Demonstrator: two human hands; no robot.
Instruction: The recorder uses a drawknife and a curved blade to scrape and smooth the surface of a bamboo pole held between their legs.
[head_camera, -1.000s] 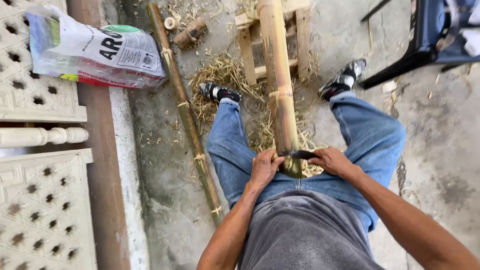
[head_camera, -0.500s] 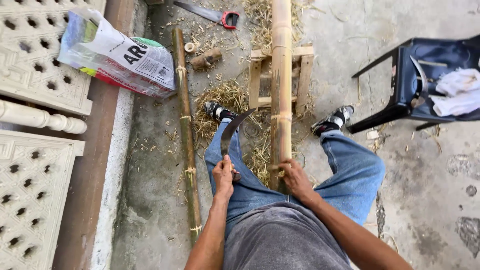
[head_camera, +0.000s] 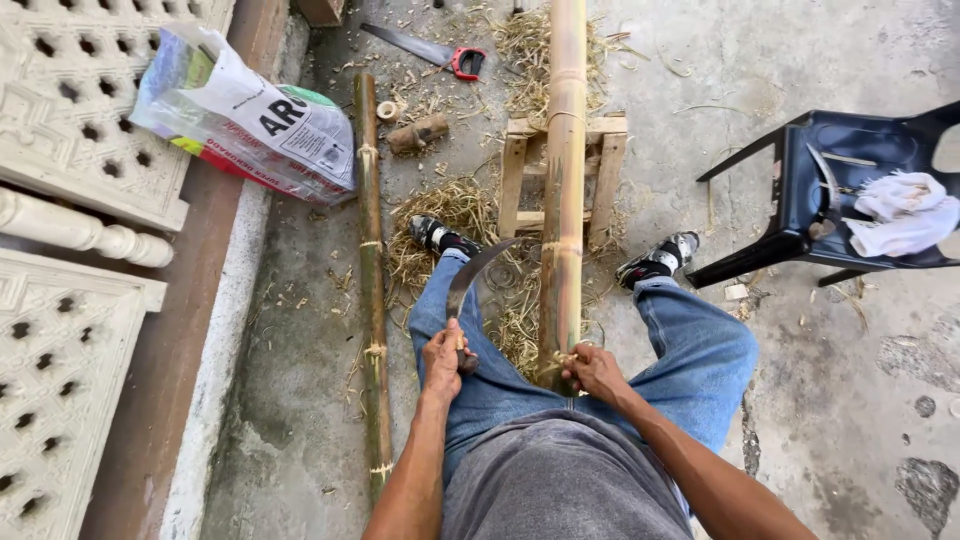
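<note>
I sit with a thick yellow bamboo pole (head_camera: 564, 190) running away from me between my legs, resting on a small wooden stool (head_camera: 520, 170). My right hand (head_camera: 596, 372) grips the pole's near end. My left hand (head_camera: 446, 358) holds the handle of a curved knife (head_camera: 476, 272), its blade raised and pointing forward, left of the pole. Dry shavings (head_camera: 450, 215) cover the floor around my feet.
A thinner green bamboo pole (head_camera: 372, 280) lies on the concrete at my left. A printed plastic sack (head_camera: 250, 120) sits by white patterned blocks (head_camera: 60, 120). A red-handled saw (head_camera: 440, 52) lies ahead. A dark plastic chair (head_camera: 830, 200) with a white cloth stands at right.
Both hands were together at the pole's end a second ago. My left hand then drew away to the left with the curved knife, blade lifted; the view tilted forward.
</note>
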